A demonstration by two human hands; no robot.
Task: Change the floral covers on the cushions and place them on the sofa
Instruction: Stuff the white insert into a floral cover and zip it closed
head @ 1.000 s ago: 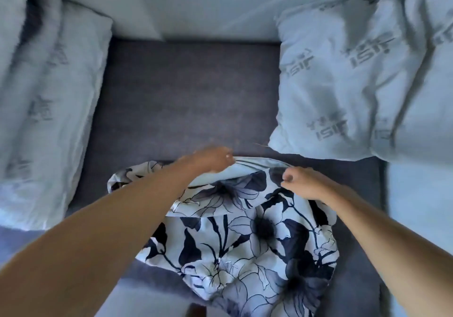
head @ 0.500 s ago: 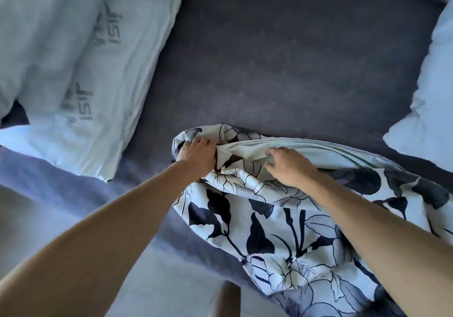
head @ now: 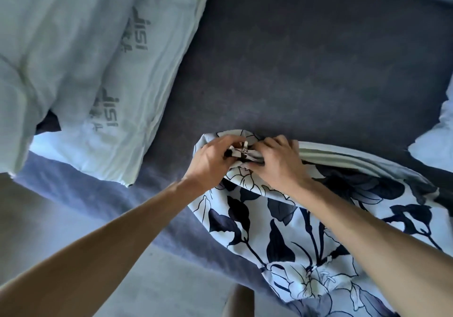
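Head view only: both hands are seen together at the corner of the floral cover [head: 294,231], a little below the middle of the frame. The left hand [head: 210,162] is curled on the corner of the cover, so its grip is closed on the fabric. The right hand [head: 277,167] is curled on the same edge just beside it, at about 3 o'clock from the left hand, and the cloth is pinched under its fingers. Between the two hands a small metal zipper pull [head: 244,150] is seen, standing up from the seam; which fingers hold it cannot be told. The cover, white with dark leaves and flowers, is lying on the dark grey sofa seat [head: 306,71] and spreads toward 5 o'clock, with a pale lining shown at its open edge. A bare pale cushion [head: 98,59] with grey printed letters is placed at 10 o'clock. The corner of another pale cushion [head: 436,135] is visible at 3 o'clock.
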